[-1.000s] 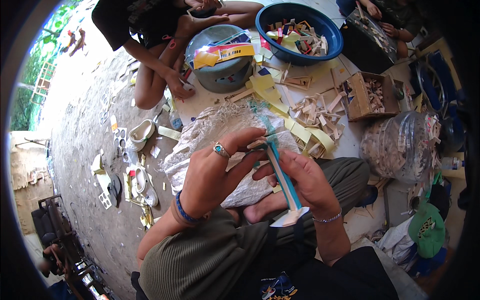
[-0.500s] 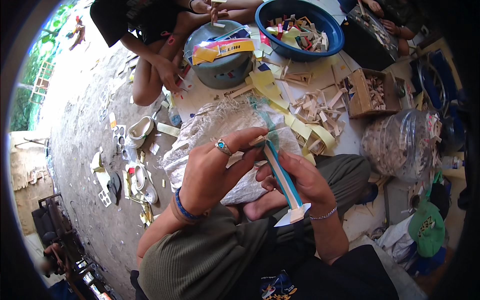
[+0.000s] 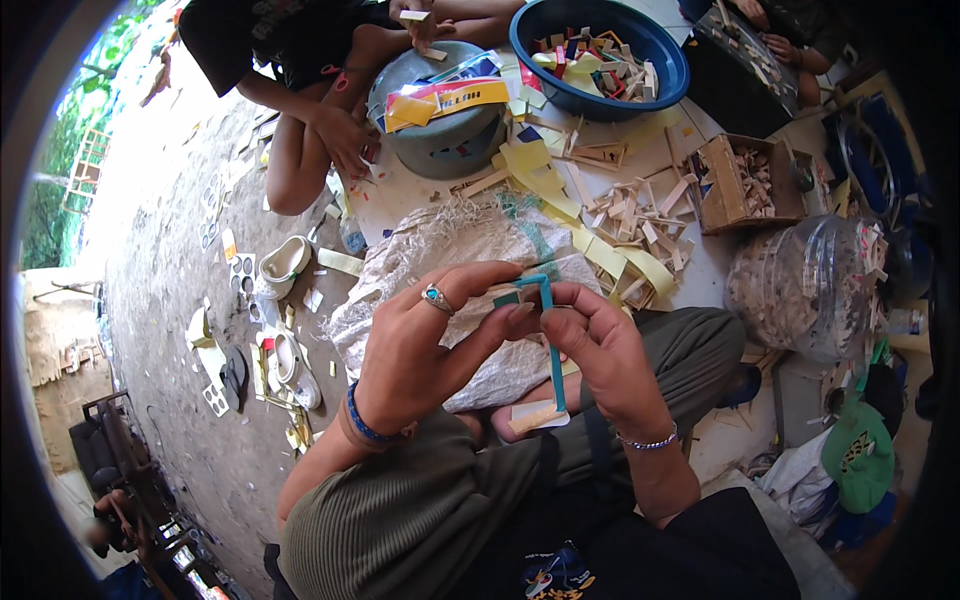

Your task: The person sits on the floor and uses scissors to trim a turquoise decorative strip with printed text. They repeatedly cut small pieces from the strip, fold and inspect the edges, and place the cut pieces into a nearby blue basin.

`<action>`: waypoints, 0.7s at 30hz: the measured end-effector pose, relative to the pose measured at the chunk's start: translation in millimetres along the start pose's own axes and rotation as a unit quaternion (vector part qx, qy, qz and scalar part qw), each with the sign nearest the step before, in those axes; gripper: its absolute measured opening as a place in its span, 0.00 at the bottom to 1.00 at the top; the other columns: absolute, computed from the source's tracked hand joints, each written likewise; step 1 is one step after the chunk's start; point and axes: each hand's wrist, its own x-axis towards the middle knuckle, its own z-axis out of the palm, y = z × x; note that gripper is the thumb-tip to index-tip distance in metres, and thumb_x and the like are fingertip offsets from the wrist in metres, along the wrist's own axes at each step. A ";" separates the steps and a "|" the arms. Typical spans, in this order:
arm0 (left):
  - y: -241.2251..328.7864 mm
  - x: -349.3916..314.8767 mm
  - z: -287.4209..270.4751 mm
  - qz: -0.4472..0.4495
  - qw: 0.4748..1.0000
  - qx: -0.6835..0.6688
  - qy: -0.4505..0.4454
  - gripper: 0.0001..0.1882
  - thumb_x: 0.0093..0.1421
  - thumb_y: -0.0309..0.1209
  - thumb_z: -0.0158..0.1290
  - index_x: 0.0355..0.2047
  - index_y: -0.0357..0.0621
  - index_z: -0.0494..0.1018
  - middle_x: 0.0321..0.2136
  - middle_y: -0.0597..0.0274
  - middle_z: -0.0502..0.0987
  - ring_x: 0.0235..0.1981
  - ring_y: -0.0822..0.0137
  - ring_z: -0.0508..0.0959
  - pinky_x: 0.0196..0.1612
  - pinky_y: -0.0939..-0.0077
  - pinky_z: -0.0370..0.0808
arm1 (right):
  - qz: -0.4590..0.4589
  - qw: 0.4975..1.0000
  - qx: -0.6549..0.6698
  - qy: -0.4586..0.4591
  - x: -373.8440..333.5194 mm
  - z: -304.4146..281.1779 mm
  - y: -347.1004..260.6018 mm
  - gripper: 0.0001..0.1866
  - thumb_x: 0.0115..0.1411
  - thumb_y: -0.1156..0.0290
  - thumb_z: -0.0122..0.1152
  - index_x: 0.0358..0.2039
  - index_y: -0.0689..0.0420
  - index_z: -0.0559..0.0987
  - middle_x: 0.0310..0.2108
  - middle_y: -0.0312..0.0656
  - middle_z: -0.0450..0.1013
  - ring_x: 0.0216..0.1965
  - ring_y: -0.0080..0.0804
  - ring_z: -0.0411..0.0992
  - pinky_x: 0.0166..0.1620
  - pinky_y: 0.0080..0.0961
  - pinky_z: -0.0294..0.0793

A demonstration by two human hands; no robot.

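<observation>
Between both hands, over my lap, is a small wooden piece edged with teal strip [image 3: 556,375]. From here it shows as a bent, L-like shape, with a pale flap and bare wood [image 3: 538,416] at its lower end. My left hand [image 3: 415,335], wearing a ring and a blue bracelet, pinches the upper end between thumb and fingers. My right hand [image 3: 612,365], with a chain bracelet, closes thumb and fingers on it near the corner. Fingertips hide part of the piece. A crumpled whitish woven sack [image 3: 400,265] lies just beyond my hands.
Loose wooden pieces [image 3: 645,225] and pale yellow strips are heaped ahead. Beyond are a blue basin [image 3: 600,112] of scraps, an upturned grey tub [image 3: 445,150], a cardboard box [image 3: 725,180] and a clear plastic jar [image 3: 790,290]. Light clogs [image 3: 285,262] lie left. Two co-workers sit opposite.
The teal-edged piece has been turned in my hands, so its teal side now faces up and its lower end sits further left. My right fingers have shifted to the corner.
</observation>
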 end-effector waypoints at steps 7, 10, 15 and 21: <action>0.2 1.5 -3.1 0.080 0.995 0.059 0.022 0.18 0.56 0.17 0.65 0.47 0.42 0.80 0.38 0.57 0.86 0.38 0.59 0.87 0.41 0.71 0.83 | -0.040 0.999 -0.028 -0.010 -3.8 7.8 -6.5 0.20 0.71 0.67 0.62 0.57 0.65 0.71 0.47 0.46 0.81 0.49 0.26 0.78 0.50 0.25 0.76; -0.8 2.3 -2.6 0.134 0.984 0.111 0.041 0.20 0.55 0.19 0.66 0.49 0.45 0.79 0.40 0.59 0.85 0.38 0.59 0.86 0.37 0.70 0.82 | -0.032 0.999 -0.043 -0.001 -7.2 8.6 -9.1 0.19 0.70 0.70 0.62 0.56 0.65 0.72 0.46 0.47 0.81 0.52 0.29 0.78 0.59 0.28 0.73; 1.6 2.8 -5.4 0.120 0.990 0.074 0.028 0.23 0.54 0.21 0.68 0.50 0.46 0.79 0.43 0.58 0.85 0.42 0.59 0.86 0.38 0.70 0.82 | -0.072 0.993 -0.086 0.027 -11.6 10.7 -12.7 0.20 0.67 0.71 0.67 0.56 0.64 0.73 0.46 0.45 0.82 0.48 0.26 0.78 0.52 0.25 0.76; 10.8 3.0 -14.3 0.061 0.997 -0.049 -0.011 0.29 0.51 0.28 0.72 0.54 0.42 0.78 0.46 0.54 0.84 0.43 0.56 0.86 0.45 0.66 0.83 | -0.207 0.935 -0.284 0.053 -16.8 12.2 -20.9 0.22 0.60 0.69 0.74 0.53 0.60 0.78 0.46 0.42 0.83 0.43 0.27 0.79 0.46 0.26 0.77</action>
